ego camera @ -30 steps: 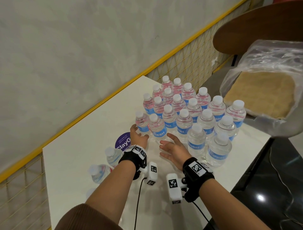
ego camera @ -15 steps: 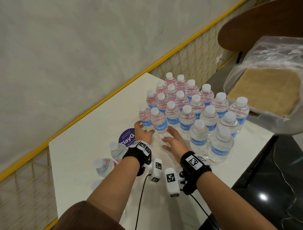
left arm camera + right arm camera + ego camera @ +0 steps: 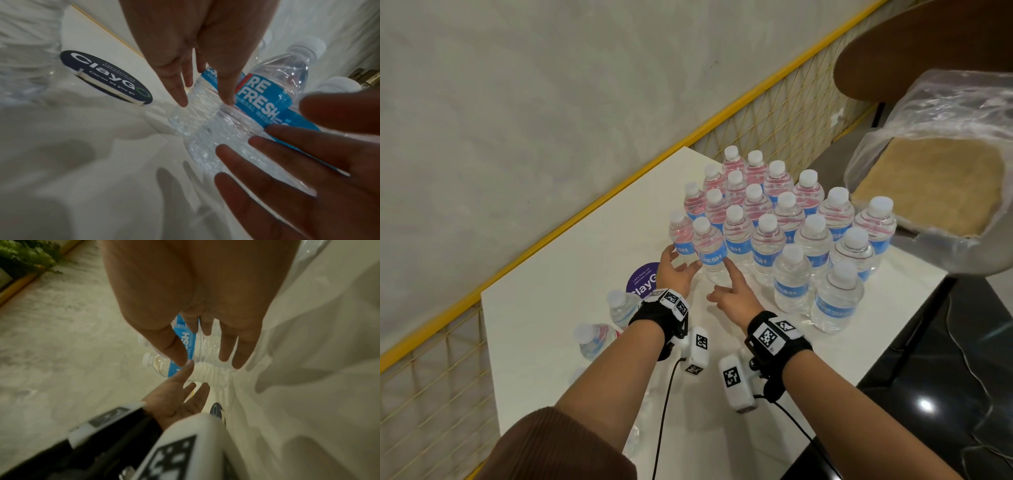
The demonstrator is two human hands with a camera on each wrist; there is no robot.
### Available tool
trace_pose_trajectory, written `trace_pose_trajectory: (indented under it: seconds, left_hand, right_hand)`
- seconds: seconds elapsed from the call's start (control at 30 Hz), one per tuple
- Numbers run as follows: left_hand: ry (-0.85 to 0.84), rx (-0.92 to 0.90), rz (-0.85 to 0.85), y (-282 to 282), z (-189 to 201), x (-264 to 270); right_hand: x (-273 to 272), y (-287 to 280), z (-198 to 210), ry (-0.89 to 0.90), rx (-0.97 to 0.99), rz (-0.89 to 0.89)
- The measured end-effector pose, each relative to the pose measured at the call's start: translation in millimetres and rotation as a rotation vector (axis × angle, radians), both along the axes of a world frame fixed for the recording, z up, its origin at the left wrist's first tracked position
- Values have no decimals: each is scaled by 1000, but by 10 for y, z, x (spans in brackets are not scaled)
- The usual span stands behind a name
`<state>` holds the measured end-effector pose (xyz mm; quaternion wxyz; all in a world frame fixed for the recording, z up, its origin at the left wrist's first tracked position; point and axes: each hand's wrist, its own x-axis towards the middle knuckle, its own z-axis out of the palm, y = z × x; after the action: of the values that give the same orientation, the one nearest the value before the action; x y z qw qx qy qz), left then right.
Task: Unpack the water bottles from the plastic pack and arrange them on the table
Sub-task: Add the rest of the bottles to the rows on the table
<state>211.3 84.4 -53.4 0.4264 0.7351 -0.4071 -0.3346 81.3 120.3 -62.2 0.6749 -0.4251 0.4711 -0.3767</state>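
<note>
Grey wall behind, yellow rail and mesh along its foot. White table below it. At right, crumpled plastic wrap with a tan card inside, lying off the table edge.

Bottles stand upright in close rows at the table's far end, white caps, blue labels. Two more bottles sit apart near the left forearm, partly hidden by it. Purple round sticker on the tabletop, half covered by the left hand.

Head view: left hand and right hand both reach toward the front bottle; fingers spread, gripping nothing. Right index tip looks to touch that bottle's base; contact uncertain.

Left wrist view adds what the head view lacks: label text "RE FRESH" on the front bottle and sticker words "Clean as you go". Left fingers straight, just short of the bottle.

Right wrist view: bottles appear sideways past straight right fingers; left hand open-palmed below.
</note>
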Motion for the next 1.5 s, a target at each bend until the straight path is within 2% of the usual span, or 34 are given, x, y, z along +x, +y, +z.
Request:
trace_pose_trajectory:
  seconds: [0.13, 0.23, 0.43, 0.57, 0.7, 1.5]
  left_hand:
    - [15, 18, 28, -18, 3, -64]
    - [0, 83, 36, -18, -24, -102]
    - [55, 130, -14, -66, 0, -100]
    - [33, 105, -31, -122, 78, -88]
    - [72, 95, -40, -106, 158, -113]
    - [132, 11, -101, -14, 184, -158]
  right_hand:
    - [-1, -8, -21, 55, -35, 12]
    - [-21, -54, -41, 32, -32, -16]
    - [19, -72, -65, 53, -31, 68]
    - [69, -90, -80, 93, -43, 96]
    - [67, -140, -68, 28, -57, 58]
    - [106, -223, 7, 52, -67, 66]
